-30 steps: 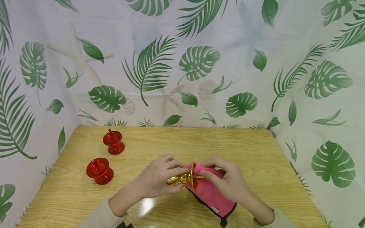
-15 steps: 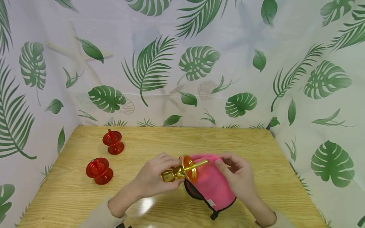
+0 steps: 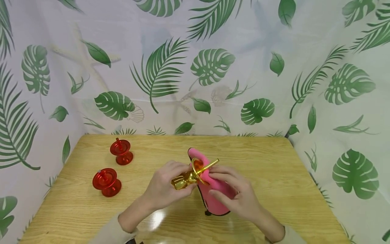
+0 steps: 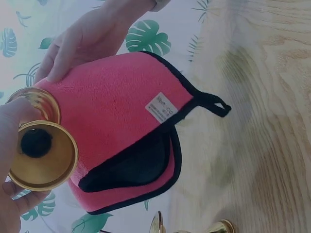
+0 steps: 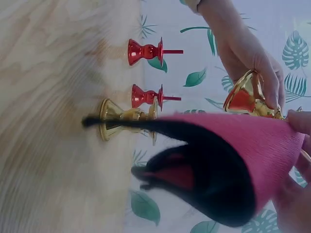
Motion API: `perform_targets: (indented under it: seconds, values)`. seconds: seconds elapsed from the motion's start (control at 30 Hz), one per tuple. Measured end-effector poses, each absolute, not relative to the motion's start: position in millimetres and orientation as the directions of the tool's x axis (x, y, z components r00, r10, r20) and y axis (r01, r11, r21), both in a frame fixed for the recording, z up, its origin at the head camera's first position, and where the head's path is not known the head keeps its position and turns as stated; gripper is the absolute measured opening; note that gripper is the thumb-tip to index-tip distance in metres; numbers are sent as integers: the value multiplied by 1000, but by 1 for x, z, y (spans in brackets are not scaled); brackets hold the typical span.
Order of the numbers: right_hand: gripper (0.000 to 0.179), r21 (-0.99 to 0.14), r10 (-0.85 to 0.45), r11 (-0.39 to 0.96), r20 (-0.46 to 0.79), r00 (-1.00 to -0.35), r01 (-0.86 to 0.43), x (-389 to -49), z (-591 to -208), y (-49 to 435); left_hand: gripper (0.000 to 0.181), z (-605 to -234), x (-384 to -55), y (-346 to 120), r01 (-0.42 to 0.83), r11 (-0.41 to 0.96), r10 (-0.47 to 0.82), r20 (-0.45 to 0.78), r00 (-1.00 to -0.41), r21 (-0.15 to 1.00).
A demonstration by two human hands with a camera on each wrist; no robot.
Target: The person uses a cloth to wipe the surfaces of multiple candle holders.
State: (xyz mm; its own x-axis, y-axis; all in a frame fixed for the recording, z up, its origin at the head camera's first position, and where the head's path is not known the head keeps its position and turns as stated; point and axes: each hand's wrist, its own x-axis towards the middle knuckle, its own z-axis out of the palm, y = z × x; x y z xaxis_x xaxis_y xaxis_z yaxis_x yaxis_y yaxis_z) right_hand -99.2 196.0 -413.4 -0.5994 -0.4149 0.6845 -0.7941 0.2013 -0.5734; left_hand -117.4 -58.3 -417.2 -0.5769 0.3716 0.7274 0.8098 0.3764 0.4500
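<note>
A gold candle holder (image 3: 182, 182) with a dish and a thin spike is tilted in my left hand (image 3: 163, 179), whose fingers and thumb grip its stem and base. In the left wrist view its hollow base (image 4: 58, 167) faces the camera. My right hand (image 3: 240, 195) holds a pink cloth (image 3: 217, 201) with black edging and presses a fold of it against the dish by the spike. Hanging loosely, the cloth shows its dark inner side, a white label (image 4: 163, 108) and a hanging loop (image 4: 214, 104) in the left wrist view. Cloth hides part of the dish.
Two red candle holders (image 3: 120, 151) (image 3: 106, 182) stand upright at the left of the wooden table (image 3: 259, 152). A second gold candle holder (image 5: 111, 130) stands on the table in the right wrist view. Leaf-patterned fabric (image 3: 170, 112) encloses the back and sides.
The cloth was drawn right off the dish to bare the spike, then brought back left against the dish. My left hand has raised the gold candle holder slightly and tilted its spike upward.
</note>
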Motion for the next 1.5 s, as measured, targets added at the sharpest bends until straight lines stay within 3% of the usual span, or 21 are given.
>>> perform_targets:
  seconds: [0.27, 0.43, 0.63, 0.73, 0.83, 0.93, 1.03, 1.17, 1.3, 1.37, 1.5]
  values:
    - [22, -475, -451, 174, 740, -498, -863, -108, -419, 199, 43, -420, -117, -58, 792, 412, 380, 705, -599, 451]
    - [18, -414, -435, 230, 766, -473, -881, -106, -417, 195, 40, -420, -117, -57, 807, 466, 392, 734, -556, 363]
    - [37, -506, -371, 373, 687, -625, -778, -92, -406, 184, 40, -421, -121, -55, 821, 552, 444, 782, -436, 144]
    - [35, -559, -329, 449, 621, -711, -696, -86, -398, 180, 41, -420, -122, -52, 818, 574, 474, 802, -363, 31]
    - [30, -602, -290, 479, 579, -762, -639, -82, -390, 179, 42, -418, -122, -49, 809, 587, 500, 802, -328, -35]
    - [29, -609, -283, 473, 579, -765, -636, -82, -385, 180, 42, -416, -121, -48, 808, 588, 507, 787, -351, -19]
    - [32, -574, -324, 466, 597, -734, -673, -84, -384, 181, 40, -416, -120, -50, 816, 573, 484, 774, -408, 72]
    - [34, -492, -388, 435, 652, -651, -754, -90, -388, 185, 39, -418, -118, -53, 815, 534, 440, 749, -495, 225]
    - [12, -398, -407, 399, 731, -548, -826, -95, -396, 187, 38, -419, -117, -53, 791, 492, 404, 710, -578, 363]
    - [18, -351, -396, 401, 766, -506, -846, -97, -399, 187, 37, -419, -116, -53, 778, 479, 393, 693, -604, 407]
    - [29, -314, -340, 443, 808, -482, -840, -98, -405, 187, 36, -420, -115, -53, 774, 471, 394, 684, -613, 423]
